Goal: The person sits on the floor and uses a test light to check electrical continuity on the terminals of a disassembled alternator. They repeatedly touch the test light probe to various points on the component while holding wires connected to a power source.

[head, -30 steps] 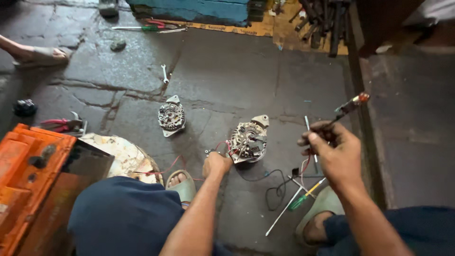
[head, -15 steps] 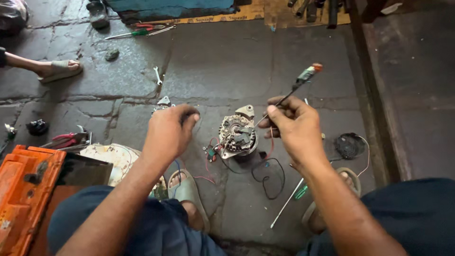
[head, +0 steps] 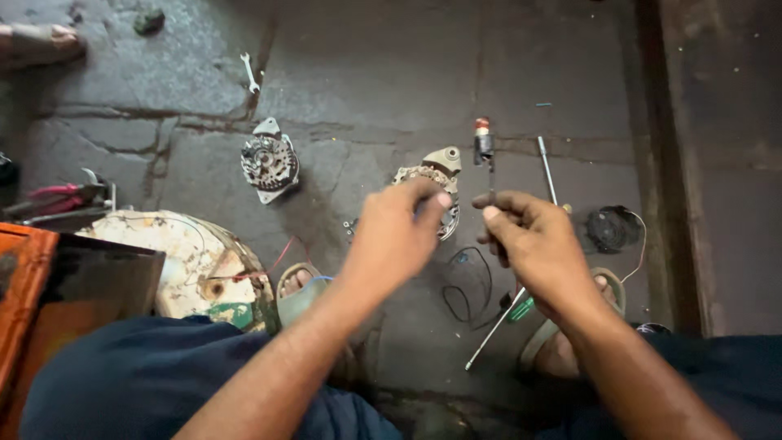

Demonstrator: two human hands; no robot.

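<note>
My right hand (head: 533, 240) is closed around a thin screwdriver (head: 484, 147) with a dark and red handle, held upright above the floor. My left hand (head: 395, 236) hovers just left of it, fingers pinched together near the tool's shaft; whether anything small sits between them cannot be made out. Under both hands lies a metal alternator half (head: 432, 175) with wires on the concrete. A second alternator half (head: 269, 163) lies further left.
An orange toolbox (head: 32, 285) stands at the left beside a round stained white lid (head: 187, 261). A long rod (head: 544, 163), a green-handled screwdriver (head: 505, 322), a black round part (head: 612, 228), a black wire loop (head: 468, 285) and a small wrench (head: 250, 72) lie on the floor. Another person's sandalled foot (head: 37, 41) shows top left.
The view has closed in on the floor. My two hands have come together over the alternator half, and the screwdriver has swung from tilted right to nearly upright.
</note>
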